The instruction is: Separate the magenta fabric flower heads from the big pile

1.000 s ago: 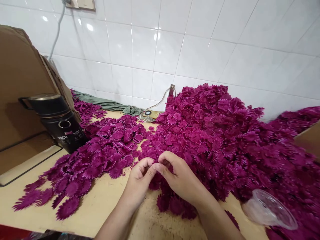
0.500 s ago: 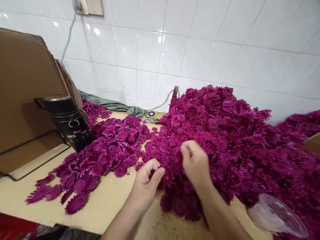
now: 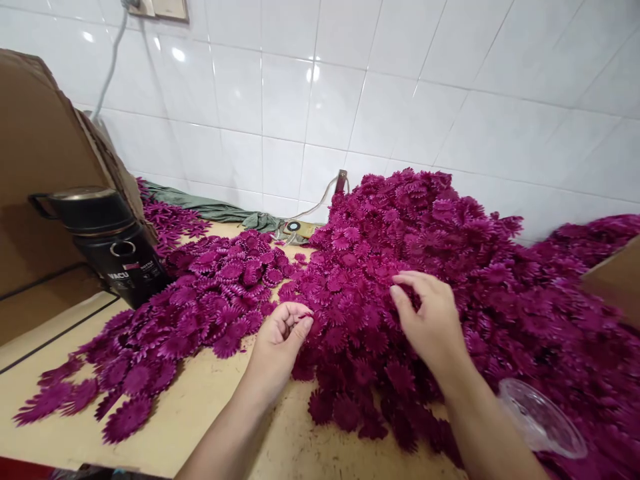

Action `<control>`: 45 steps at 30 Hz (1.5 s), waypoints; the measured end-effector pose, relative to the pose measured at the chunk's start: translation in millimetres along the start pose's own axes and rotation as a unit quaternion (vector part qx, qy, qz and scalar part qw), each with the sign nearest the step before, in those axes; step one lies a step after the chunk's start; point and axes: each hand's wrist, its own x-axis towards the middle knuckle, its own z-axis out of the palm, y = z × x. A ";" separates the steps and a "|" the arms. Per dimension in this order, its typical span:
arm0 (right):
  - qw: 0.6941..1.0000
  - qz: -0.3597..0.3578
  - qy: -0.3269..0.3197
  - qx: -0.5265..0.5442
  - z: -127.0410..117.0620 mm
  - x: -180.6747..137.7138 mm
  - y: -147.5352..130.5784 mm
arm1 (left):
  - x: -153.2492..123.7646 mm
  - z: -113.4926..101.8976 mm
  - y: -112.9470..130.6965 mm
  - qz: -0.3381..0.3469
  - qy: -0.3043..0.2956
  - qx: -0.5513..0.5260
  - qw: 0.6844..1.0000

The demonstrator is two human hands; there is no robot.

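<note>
A tall heap of magenta fabric flower petals [image 3: 450,267] covers the right half of the wooden table [image 3: 210,413]. A flatter spread of the same petals [image 3: 200,300] lies to the left. My left hand [image 3: 280,343] rests at the heap's front edge, fingers curled with thumb against forefinger, pinching something small I cannot make out. My right hand [image 3: 430,320] lies on the heap to the right, thumb and fingers bent and slightly apart over the petals, nothing clearly held.
A black vacuum flask [image 3: 107,240] stands at the left beside a brown cardboard box [image 3: 40,153]. A green cloth [image 3: 215,212] and a cable lie along the white tiled wall. A clear plastic cup [image 3: 540,417] lies at the lower right, and a cardboard edge [image 3: 615,280] shows at far right.
My hands were together at the heap's front edge. My right hand has moved up and to the right onto the heap, while my left hand stayed in place.
</note>
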 end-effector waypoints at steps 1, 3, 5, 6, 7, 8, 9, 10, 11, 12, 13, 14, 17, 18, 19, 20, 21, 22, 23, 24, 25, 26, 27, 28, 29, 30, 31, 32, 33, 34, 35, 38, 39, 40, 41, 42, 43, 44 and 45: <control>0.999 -0.002 -0.031 0.039 0.7 -6.1 -13.2 | 0.9 1.7 -0.2 -0.001 0.001 -0.003 1.000; 0.981 0.012 -0.146 0.130 3.1 -16.4 -38.6 | 2.2 5.7 -0.7 -0.004 -0.007 -0.010 1.000; 0.945 0.041 -0.243 0.216 7.2 -22.8 -57.4 | 2.9 10.2 -1.1 -0.012 -0.014 -0.021 1.000; 0.923 0.060 -0.283 0.253 9.6 -24.5 -63.1 | 3.1 12.2 -1.3 -0.017 -0.015 -0.030 0.999; 0.902 0.079 -0.314 0.285 12.0 -25.4 -66.3 | 3.1 13.8 -1.5 -0.023 -0.014 -0.039 0.999; 0.885 0.096 -0.336 0.309 14.1 -25.7 -67.4 | 3.1 14.9 -1.8 -0.031 -0.015 -0.047 0.998; 0.872 0.107 -0.350 0.324 15.8 -25.8 -66.8 | 2.9 15.4 -2.3 -0.038 -0.017 -0.054 0.998; 0.866 0.109 -0.357 0.333 16.9 -25.7 -65.2 | 2.5 15.6 -2.7 -0.043 -0.022 -0.057 0.997; 0.865 0.102 -0.358 0.335 17.5 -25.6 -63.2 | 2.2 15.5 -3.2 -0.046 -0.029 -0.059 0.997; 0.870 0.089 -0.354 0.333 17.7 -25.4 -61.2 | 1.8 15.6 -3.5 -0.046 -0.033 -0.060 0.997; 0.877 0.073 -0.345 0.327 17.5 -25.2 -59.8 | 1.5 16.1 -3.5 -0.045 -0.034 -0.060 0.997; 0.886 0.059 -0.332 0.319 17.2 -24.8 -59.2 | 1.4 17.3 -3.1 -0.042 -0.032 -0.060 0.997; 0.919 0.040 -0.270 0.284 16.7 -22.1 -61.9 | 2.7 27.0 1.2 -0.026 -0.021 -0.069 0.997; 0.929 0.040 -0.248 0.273 16.7 -20.4 -63.0 | 3.8 31.8 3.5 -0.017 -0.017 -0.072 0.997; 0.937 0.039 -0.228 0.262 16.6 -18.1 -63.0 | 5.0 36.7 6.2 -0.007 -0.015 -0.073 0.997; 0.943 0.036 -0.212 0.253 15.9 -15.0 -61.0 | 6.2 40.9 8.8 0.002 -0.014 -0.071 0.997; 0.951 0.035 -0.192 0.240 14.5 -11.0 -56.1 | 7.2 44.0 11.4 0.011 -0.012 -0.066 0.998; 0.962 0.041 -0.158 0.220 11.9 -6.0 -47.8 | 8.1 45.2 13.7 0.020 -0.010 -0.057 0.998; 0.974 0.059 -0.107 0.193 8.1 -0.4 -36.1 | 8.7 44.5 15.5 0.029 -0.006 -0.047 0.998; 0.983 0.081 -0.048 0.157 3.2 5.7 -21.5 | 9.2 41.9 16.7 0.039 0.001 -0.036 0.999; 0.985 0.128 0.042 0.111 -2.3 11.7 -5.2 | 9.9 37.8 17.2 0.049 0.009 -0.023 0.998; 0.976 0.171 0.106 0.078 -7.9 17.1 11.4 | 11.2 33.1 17.0 0.059 0.018 -0.006 0.998; 0.970 0.194 0.137 0.047 -12.7 21.4 26.6 | 13.2 28.7 16.1 0.068 0.021 0.016 0.997; 0.972 0.196 0.128 0.018 -16.1 24.2 39.2 | 16.3 25.3 14.8 0.074 0.015 0.047 0.996; 0.976 0.177 0.124 0.007 -17.5 25.4 48.4 | 20.5 23.6 13.3 0.081 -0.001 0.089 0.993; 0.983 0.154 0.105 -0.004 -17.0 25.0 54.1 | 25.9 23.6 11.9 0.094 -0.026 0.139 0.985; 0.988 0.127 0.086 -0.012 -14.8 23.1 56.7 | 32.4 25.0 10.8 0.117 -0.050 0.193 0.973; 0.992 0.100 0.072 -0.021 -11.6 20.0 57.1 | 39.9 27.2 10.2 0.147 -0.070 0.245 0.956; 0.995 0.077 0.062 -0.035 -8.1 16.0 56.1 | 48.6 29.3 10.3 0.176 -0.084 0.293 0.936; 0.995 0.057 0.057 -0.053 -4.9 11.4 54.6 | 58.2 30.4 10.9 0.197 -0.090 0.341 0.915; 0.995 0.039 0.054 -0.069 -2.6 6.5 53.2 | 68.9 29.9 11.8 0.203 -0.091 0.389 0.894; 0.995 -0.004 0.048 -0.091 -1.9 -7.2 52.4 | 104.8 16.2 13.1 0.158 -0.070 0.519 0.837; 0.995 -0.014 0.048 -0.091 -3.0 -10.6 53.0 | 116.7 8.8 12.2 0.148 -0.056 0.542 0.825; 0.994 -0.021 0.049 -0.091 -4.2 -13.3 53.6 | 127.7 0.9 10.4 0.135 -0.046 0.568 0.811; 0.994 -0.027 0.053 -0.092 -5.4 -15.3 54.1 | 137.5 -6.6 7.8 0.122 -0.039 0.595 0.793; 0.993 -0.031 0.057 -0.095 -6.1 -16.6 54.2 | 145.9 -13.0 4.5 0.113 -0.032 0.620 0.776; 0.993 -0.035 0.060 -0.097 -6.5 -17.5 54.1 | 152.6 -18.1 0.9 0.109 -0.027 0.643 0.757; 0.993 -0.039 0.061 -0.098 -6.5 -18.1 53.8 | 157.8 -21.7 -3.0 0.109 -0.025 0.663 0.740; 0.992 -0.044 0.061 -0.098 -6.2 -18.5 53.5 | 161.6 -24.0 -6.7 0.112 -0.026 0.680 0.724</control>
